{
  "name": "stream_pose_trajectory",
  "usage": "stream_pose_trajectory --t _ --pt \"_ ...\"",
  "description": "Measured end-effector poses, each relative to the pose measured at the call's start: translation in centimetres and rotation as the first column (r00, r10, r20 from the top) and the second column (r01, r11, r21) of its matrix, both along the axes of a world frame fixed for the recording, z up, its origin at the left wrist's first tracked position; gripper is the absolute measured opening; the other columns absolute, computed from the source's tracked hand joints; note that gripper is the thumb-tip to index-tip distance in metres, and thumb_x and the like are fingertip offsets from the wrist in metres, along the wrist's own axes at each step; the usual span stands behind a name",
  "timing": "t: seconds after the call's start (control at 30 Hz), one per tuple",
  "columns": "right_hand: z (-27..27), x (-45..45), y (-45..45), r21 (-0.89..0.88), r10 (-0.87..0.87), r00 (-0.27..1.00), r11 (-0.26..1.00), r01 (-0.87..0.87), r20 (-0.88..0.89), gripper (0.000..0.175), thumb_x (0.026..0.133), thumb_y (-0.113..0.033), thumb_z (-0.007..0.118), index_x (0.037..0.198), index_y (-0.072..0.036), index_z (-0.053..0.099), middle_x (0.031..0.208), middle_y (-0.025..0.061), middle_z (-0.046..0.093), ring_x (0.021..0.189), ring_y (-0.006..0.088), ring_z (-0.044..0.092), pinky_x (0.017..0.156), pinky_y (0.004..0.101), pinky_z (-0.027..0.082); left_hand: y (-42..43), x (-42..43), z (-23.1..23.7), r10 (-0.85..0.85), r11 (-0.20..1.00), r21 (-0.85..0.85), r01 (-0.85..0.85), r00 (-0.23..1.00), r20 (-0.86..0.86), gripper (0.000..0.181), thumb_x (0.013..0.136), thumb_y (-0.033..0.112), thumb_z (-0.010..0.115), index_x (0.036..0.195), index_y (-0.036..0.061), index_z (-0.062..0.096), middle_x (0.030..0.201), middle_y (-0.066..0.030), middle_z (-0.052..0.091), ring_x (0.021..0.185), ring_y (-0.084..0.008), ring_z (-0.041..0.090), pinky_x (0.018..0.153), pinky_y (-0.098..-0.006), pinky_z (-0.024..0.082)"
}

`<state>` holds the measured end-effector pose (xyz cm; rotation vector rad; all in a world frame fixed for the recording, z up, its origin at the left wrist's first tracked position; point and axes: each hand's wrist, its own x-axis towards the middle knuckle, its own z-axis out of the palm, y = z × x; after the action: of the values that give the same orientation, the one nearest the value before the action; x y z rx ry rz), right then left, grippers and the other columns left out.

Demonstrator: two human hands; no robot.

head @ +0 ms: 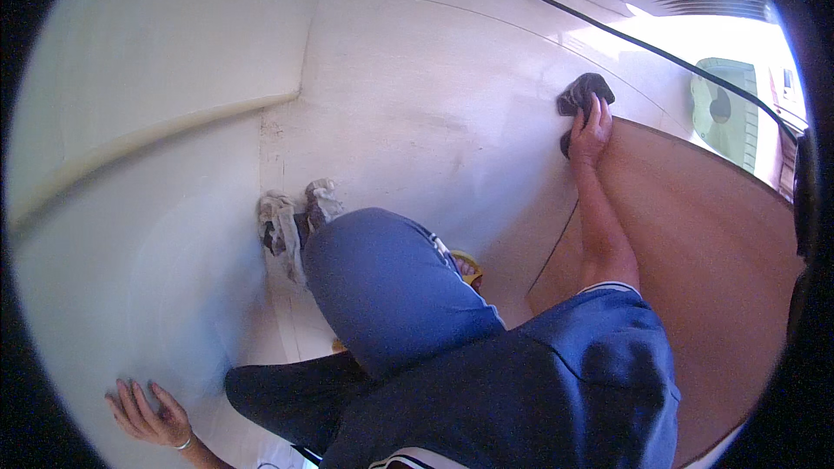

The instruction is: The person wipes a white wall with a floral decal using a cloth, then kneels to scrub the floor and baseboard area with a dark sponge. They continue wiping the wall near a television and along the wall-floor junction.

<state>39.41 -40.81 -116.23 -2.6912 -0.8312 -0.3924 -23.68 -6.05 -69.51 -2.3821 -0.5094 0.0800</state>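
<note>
My left hand (pixel 151 418) is at the lower left, fingers spread, close to a pale smooth panel (pixel 150 260). Whether the palm presses on it I cannot tell. It holds nothing that I can see. With the arm stretched out, my right hand (pixel 591 133) grips a dark hand-sized object (pixel 584 92) against the whitish surface. A second dark part shows beside the wrist; the fingers partly hide the object, and its kind is unclear. Dark smudges (pixel 443 122) mark the whitish surface to the left of this hand.
Crumpled, soiled rags (pixel 281 228) lie by my bent knee (pixel 371 260). A brown board (pixel 704 286) stands along my right arm. A black cable (pixel 606 27) crosses the upper right, near a slatted vent (pixel 710 1) and a pale green plastic item (pixel 724 111). A yellow sandal (pixel 470 267) shows beyond the knee.
</note>
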Motion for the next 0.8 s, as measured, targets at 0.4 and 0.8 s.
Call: stream_pose_trajectory --t 0.4,0.8 --pt "0.2 -34.1 10.4 0.333 0.879 0.377 0.463 -0.822 -0.291 0.033 0.086 -0.018 0.055 0.116 -0.007 0.061 0.129 0.0164 0.054 0.128 0.0355 0.047 0.105 0.0486 0.039 -0.9 -2.1 -0.8 0.021 1.000 -0.015 -0.021 1.000 0.022 0.042 0.092 0.010 0.060 0.133 0.0060 0.052 0.140 -0.0162 0.052 0.133 -0.0382 0.046 0.111 -0.0544 0.030" --pt "4.2 -14.2 0.3 0.107 0.235 0.931 0.971 -0.213 -0.281 0.037 0.081 0.007 0.052 0.117 -0.003 0.059 0.117 0.0220 0.061 0.111 0.0411 0.057 0.097 0.0470 0.046 0.4 -3.9 -2.5 -0.060 0.997 -0.047 0.062 0.997 0.048 0.039 0.094 0.006 0.057 0.134 0.0043 0.052 0.142 -0.0174 0.050 0.134 -0.0341 0.045 0.111 -0.0516 0.035"
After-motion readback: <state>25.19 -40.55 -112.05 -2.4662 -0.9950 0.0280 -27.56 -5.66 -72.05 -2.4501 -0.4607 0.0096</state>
